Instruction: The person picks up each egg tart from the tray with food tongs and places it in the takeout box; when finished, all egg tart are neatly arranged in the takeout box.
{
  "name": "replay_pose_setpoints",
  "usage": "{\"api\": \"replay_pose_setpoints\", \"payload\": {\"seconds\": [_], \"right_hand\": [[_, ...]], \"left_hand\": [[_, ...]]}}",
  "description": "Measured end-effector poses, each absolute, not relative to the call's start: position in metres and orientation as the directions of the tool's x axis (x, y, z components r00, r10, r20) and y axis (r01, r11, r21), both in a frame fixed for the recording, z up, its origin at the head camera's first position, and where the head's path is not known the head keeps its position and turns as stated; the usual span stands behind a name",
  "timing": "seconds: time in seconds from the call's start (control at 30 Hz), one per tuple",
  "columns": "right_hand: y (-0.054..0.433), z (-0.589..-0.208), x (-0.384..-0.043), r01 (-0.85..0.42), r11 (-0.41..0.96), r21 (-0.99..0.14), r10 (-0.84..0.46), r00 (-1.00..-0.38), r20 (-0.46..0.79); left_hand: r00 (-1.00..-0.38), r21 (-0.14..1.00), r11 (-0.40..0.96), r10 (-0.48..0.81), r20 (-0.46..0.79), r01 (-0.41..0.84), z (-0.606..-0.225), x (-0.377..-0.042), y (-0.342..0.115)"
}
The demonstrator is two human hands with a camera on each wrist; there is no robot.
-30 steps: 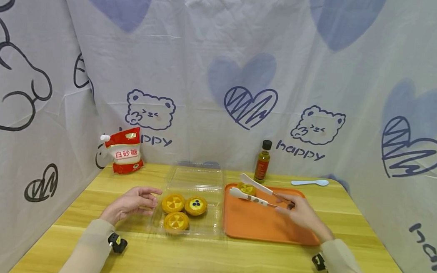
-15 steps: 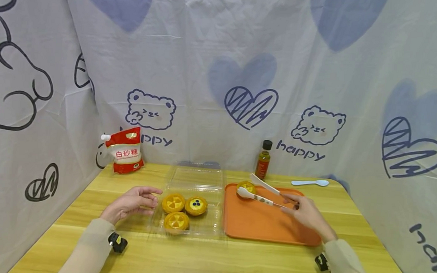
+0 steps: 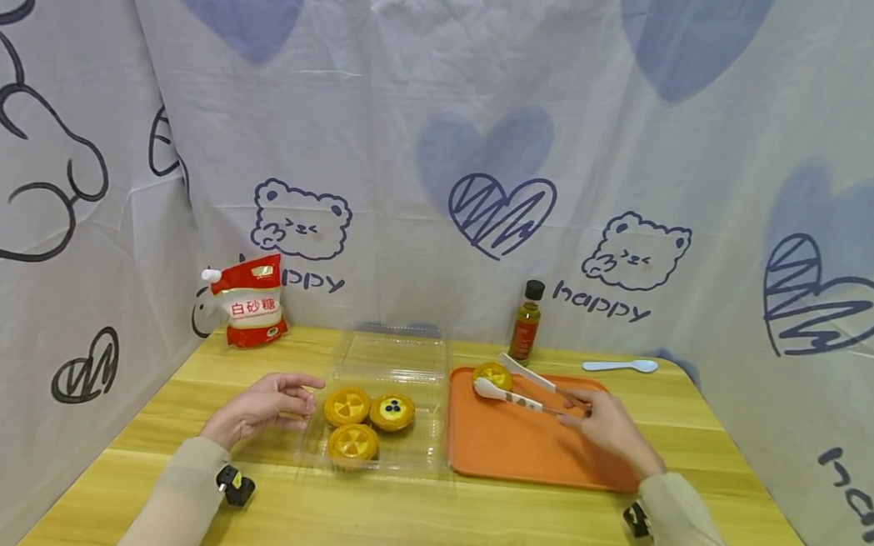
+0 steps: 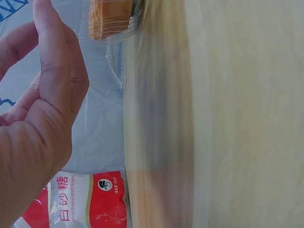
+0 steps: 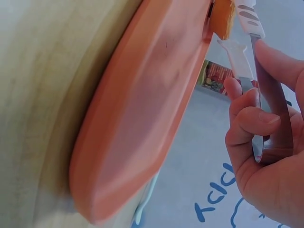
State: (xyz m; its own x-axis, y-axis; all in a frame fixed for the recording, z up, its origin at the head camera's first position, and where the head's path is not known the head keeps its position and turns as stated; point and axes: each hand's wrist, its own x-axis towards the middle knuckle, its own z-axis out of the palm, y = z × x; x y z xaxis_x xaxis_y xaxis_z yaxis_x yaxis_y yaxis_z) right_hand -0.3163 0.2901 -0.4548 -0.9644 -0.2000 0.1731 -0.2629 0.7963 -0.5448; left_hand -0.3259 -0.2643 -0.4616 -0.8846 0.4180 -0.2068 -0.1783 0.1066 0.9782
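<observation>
My right hand (image 3: 611,426) holds a pair of tongs (image 3: 523,401) with white tips and metal arms. In the head view the tong tips lie either side of an egg tart (image 3: 492,375) at the back left of an orange tray (image 3: 531,450); whether they touch it I cannot tell. My left hand (image 3: 259,406), fingers loosely bent and holding nothing, is beside the left edge of a clear hinged plastic box (image 3: 426,448). Inside that box sit two tarts with yellow wedges (image 3: 346,406) and one tart with dark berries (image 3: 392,412). The box's lid stands raised behind.
A red and white bag of granulated sugar (image 3: 255,304) stands at the back left. Behind the tray is a black-capped bottle (image 3: 526,324). A pale blue spoon (image 3: 619,365) lies at the table's back right. Patterned cloth hangs around the table (image 3: 391,529).
The tongs first shift right and back, then dip lower around the tart on the tray, and their tips draw slightly closer together. My left hand stays where it was.
</observation>
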Motion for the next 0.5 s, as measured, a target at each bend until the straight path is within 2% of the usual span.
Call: {"api": "replay_pose_setpoints", "payload": {"seconds": [0.5], "right_hand": [[0.2893, -0.4566, -0.3159, -0.260, 0.807, -0.530, -0.202, -0.965, 0.166]], "left_hand": [[-0.884, 0.977, 0.109, 0.417, -0.211, -0.181, -0.4606, -0.3251, -0.2637]]}}
